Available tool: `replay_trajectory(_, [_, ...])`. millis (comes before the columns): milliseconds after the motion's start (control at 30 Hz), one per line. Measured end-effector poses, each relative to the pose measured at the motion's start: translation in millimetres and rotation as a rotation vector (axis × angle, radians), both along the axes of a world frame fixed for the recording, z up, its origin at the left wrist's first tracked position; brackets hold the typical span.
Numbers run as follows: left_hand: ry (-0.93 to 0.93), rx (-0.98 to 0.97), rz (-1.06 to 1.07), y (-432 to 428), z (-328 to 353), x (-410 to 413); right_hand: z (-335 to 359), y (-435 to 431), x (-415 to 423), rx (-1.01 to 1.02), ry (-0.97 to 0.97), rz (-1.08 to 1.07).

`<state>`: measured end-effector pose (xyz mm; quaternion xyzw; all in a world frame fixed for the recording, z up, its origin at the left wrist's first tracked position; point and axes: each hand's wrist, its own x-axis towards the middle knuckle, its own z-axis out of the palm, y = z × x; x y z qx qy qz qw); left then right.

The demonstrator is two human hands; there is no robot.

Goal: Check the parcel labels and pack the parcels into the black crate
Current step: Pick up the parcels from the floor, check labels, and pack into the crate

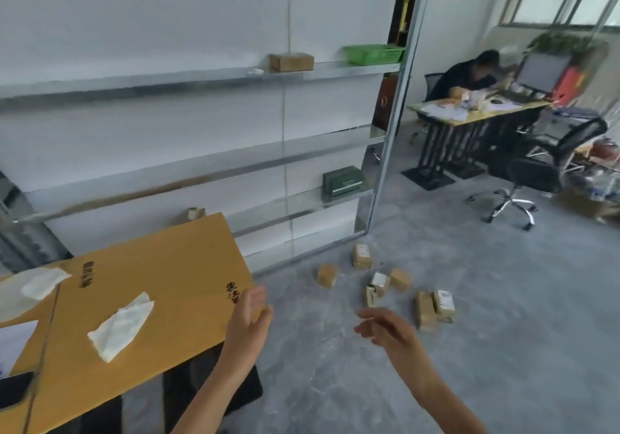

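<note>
Parcels: seven or so small brown parcels [379, 282] lie scattered on the floor [335, 383], near the foot of the shelf rack [302, 151]; some show white labels.
Nearest parcels: two parcels [434, 306] touching each other, just beyond the right hand, with long sides running away from the person.
Right hand [385, 328]: fingers loose and spread, holding nothing, stretched toward the parcels; clearly the nearer hand.
Left hand [250, 316]: fingers loose, holding nothing, by the right corner of the cardboard sheet [151, 282]; whether it touches the sheet I cannot tell.
Crate: a black shape [241, 396] shows under the sheet's near edge; likely the crate, but I cannot be sure.
Next move, a judgement: reach forward and slightly right, and grip across a parcel's short sides.
</note>
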<state>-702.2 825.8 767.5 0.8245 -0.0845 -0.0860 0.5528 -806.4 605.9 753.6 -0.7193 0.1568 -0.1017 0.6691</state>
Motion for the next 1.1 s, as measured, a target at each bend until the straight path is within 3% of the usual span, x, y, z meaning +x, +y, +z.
replay_trajectory(333, [-0.010,-0.022,-0.088,-142,-3,44,2,-134,31,0.032,0.010,-0.307])
replay_trajectory(733, [0.026,0.029,-0.095,-230,-43,207,-11,-260,158,-0.013,0.110,-0.408])
replay_trajectory(1100, [0.202,0.118,-0.092,-320,-78,349,-32,-362,291,0.061,0.250,-0.415])
